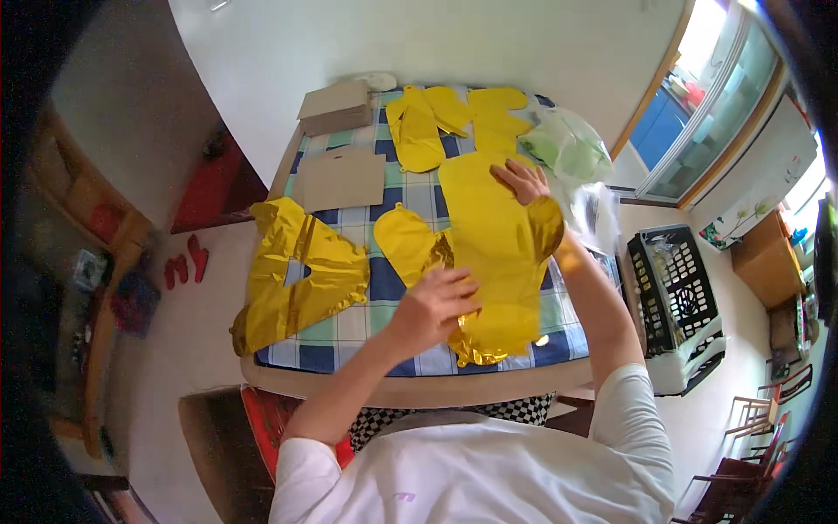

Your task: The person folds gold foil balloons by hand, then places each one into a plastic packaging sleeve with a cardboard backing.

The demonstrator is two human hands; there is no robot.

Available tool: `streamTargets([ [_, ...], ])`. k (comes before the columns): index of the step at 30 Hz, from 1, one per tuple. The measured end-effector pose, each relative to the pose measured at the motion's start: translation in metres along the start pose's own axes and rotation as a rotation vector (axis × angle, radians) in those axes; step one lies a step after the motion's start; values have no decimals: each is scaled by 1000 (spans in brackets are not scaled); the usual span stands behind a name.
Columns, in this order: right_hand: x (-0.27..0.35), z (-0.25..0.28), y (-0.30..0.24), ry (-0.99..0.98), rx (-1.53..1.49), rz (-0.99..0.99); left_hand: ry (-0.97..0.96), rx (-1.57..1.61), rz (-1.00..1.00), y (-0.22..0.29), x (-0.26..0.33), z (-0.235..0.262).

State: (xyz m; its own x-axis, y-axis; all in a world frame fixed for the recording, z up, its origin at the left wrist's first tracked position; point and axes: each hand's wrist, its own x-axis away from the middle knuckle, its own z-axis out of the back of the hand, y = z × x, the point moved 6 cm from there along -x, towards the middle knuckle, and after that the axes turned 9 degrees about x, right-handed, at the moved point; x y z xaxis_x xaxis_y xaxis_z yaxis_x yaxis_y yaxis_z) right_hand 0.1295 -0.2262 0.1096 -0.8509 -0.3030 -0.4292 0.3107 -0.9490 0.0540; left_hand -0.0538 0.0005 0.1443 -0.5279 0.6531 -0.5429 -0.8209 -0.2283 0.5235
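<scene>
A large flat gold foil balloon [493,249] lies across the right middle of the table, its lower part slightly smeared by motion. My right hand [524,181] rests on its upper part, fingers stretched out and apart. A rolled piece of the same foil sticks up beside my right wrist. At the sheet's left edge is my left hand [439,301], its fingers extended over the foil and not closed round it. Crumpled gold foil shows beneath, next to a smaller rounded gold foil balloon [404,237]. Another gold foil balloon [301,272], triangular with a gap in it, covers the table's left front.
The table wears a checked cloth [390,288]. Cardboard sheets [345,179] and a cardboard stack [335,106] lie at the left back. More gold foil balloons [419,131] are at the far side, beside a clear plastic bag [572,148]. A black crate [672,279] stands right of the table.
</scene>
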Motion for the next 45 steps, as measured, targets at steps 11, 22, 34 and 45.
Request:
streamTargets([
  [11, 84, -17, 3, 84, -201, -200, -53, -9, 269, -81, 66, -100],
  [22, 194, -20, -119, -145, -160, -118, -179, -421, 541, -96, 106, -81],
  [34, 197, -19, -139, -65, -50, -180, -122, -434, 526, -91, 118, -70],
  [45, 196, -23, -136, -83, -82, -171, -119, -143, 334, -34, 117, -83],
])
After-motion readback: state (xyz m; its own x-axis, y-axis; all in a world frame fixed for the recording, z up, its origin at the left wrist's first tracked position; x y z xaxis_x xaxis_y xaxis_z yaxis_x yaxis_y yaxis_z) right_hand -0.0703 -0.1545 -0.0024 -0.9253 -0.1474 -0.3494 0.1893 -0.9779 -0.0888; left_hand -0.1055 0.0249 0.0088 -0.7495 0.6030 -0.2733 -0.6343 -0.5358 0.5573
